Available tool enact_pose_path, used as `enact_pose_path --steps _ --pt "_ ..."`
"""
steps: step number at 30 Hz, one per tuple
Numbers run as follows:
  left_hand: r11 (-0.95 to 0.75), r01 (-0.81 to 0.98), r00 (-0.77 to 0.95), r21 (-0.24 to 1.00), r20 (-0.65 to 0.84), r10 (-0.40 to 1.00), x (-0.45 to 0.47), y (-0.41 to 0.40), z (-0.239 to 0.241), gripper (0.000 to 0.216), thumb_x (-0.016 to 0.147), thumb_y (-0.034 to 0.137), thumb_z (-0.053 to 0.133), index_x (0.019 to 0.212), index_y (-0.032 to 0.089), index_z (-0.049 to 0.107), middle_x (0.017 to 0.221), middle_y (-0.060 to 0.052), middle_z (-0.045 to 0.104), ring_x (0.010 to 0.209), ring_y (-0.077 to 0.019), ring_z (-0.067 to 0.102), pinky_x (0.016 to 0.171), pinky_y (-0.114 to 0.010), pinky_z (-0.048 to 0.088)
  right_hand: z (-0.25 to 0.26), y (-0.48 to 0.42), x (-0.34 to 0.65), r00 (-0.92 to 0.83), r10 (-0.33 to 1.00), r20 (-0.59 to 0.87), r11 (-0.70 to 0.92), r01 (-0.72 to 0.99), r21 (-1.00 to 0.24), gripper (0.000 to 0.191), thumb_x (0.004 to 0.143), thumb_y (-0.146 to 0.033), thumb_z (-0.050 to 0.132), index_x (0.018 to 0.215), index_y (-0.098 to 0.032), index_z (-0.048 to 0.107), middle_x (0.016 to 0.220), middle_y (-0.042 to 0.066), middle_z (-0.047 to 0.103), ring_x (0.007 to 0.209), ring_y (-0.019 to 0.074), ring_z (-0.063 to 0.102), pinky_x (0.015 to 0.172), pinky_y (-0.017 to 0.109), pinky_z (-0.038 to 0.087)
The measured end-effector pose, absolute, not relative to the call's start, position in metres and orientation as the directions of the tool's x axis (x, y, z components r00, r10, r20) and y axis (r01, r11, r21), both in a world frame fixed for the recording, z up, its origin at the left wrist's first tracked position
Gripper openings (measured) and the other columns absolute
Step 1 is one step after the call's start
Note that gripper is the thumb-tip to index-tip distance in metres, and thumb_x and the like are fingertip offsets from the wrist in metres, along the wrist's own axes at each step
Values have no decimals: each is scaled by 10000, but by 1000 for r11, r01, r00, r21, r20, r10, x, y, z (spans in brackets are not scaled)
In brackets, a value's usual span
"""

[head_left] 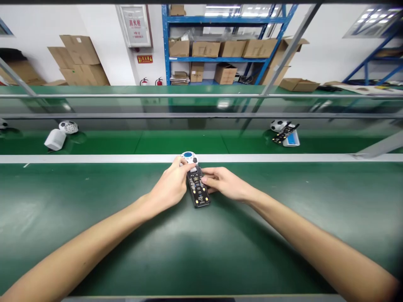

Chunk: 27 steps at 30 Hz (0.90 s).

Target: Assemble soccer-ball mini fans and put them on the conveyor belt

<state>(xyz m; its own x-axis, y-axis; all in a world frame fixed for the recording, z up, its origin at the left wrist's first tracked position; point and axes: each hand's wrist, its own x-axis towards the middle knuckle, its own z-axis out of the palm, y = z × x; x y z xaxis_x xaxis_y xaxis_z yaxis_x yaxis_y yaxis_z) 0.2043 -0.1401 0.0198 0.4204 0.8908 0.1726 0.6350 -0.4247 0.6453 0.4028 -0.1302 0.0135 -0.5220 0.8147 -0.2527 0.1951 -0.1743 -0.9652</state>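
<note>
Between my hands, over the green bench, is a black circuit board point(199, 191) with small yellow-white parts on it. At its far end sits a round white-and-black piece with a football pattern and a blue disc point(188, 155). My left hand point(171, 184) closes its thumb and fingers around the joint between the round piece and the board. From the right, my right hand point(225, 182) pinches the board's edge near its upper half. The fingers partly hide the place where the two parts meet.
A light metal rail point(94, 159) runs across the bench just beyond my hands. Behind it, a football-patterned piece point(68, 127) lies by a white housing point(56, 139) at left; another circuit board point(285, 133) rests on a similar assembly at right. A slanted post point(382, 144) stands at right.
</note>
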Motion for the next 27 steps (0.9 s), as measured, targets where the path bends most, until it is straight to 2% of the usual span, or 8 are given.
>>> enact_pose_path --steps 3,7,9,13,15,20,27 --pt "-427 686 419 589 161 894 207 -139 24 404 958 159 350 1297 170 568 1210 -99 498 1106 -207 569 1020 -373 484 10 -130 401 -486 844 -228 -142 207 -968 324 899 -288 597 1182 -143 659 982 78 714 912 199 662 817 358 569" --pt "-425 681 406 597 176 897 209 -140 24 398 957 130 325 1264 142 579 1189 -102 511 1114 -198 576 1027 -352 479 6 -131 400 -463 867 -184 -93 212 -973 332 892 -305 602 1178 -151 669 975 76 719 876 206 659 773 350 559" --pt "-416 702 400 578 163 902 210 -142 25 388 967 153 321 1266 140 569 1191 -105 512 1083 -201 591 1000 -355 495 7 -132 400 -457 873 -169 -83 202 -976 329 883 -292 611 1171 -145 674 969 76 723 853 202 660 758 343 556" --pt "-392 800 374 455 134 918 215 -147 26 421 954 208 396 1361 189 503 1219 -115 480 980 -228 621 900 -405 536 11 -132 396 -438 878 -191 -120 184 -975 317 861 -223 631 1159 -122 673 886 75 726 808 193 663 727 329 567" --pt "-395 813 369 427 148 918 217 -147 26 418 951 196 397 1348 206 528 1191 -104 491 946 -224 628 868 -394 542 12 -132 394 -435 874 -215 -155 170 -973 308 861 -201 628 1154 -117 671 864 74 722 805 187 664 721 321 573" --pt "-415 788 349 455 225 910 217 -144 23 354 924 141 436 1224 213 609 1136 -68 540 921 -191 626 811 -312 538 11 -134 394 -437 869 -230 -184 146 -972 264 889 -202 574 1118 -139 690 946 73 720 863 182 667 753 314 584" --pt "-426 723 336 543 263 905 213 -139 20 319 905 101 443 1144 228 612 1094 -43 553 972 -173 595 846 -290 506 8 -134 392 -420 891 -175 -56 280 -958 284 925 -259 493 1088 -143 694 942 66 695 840 196 641 726 326 558"
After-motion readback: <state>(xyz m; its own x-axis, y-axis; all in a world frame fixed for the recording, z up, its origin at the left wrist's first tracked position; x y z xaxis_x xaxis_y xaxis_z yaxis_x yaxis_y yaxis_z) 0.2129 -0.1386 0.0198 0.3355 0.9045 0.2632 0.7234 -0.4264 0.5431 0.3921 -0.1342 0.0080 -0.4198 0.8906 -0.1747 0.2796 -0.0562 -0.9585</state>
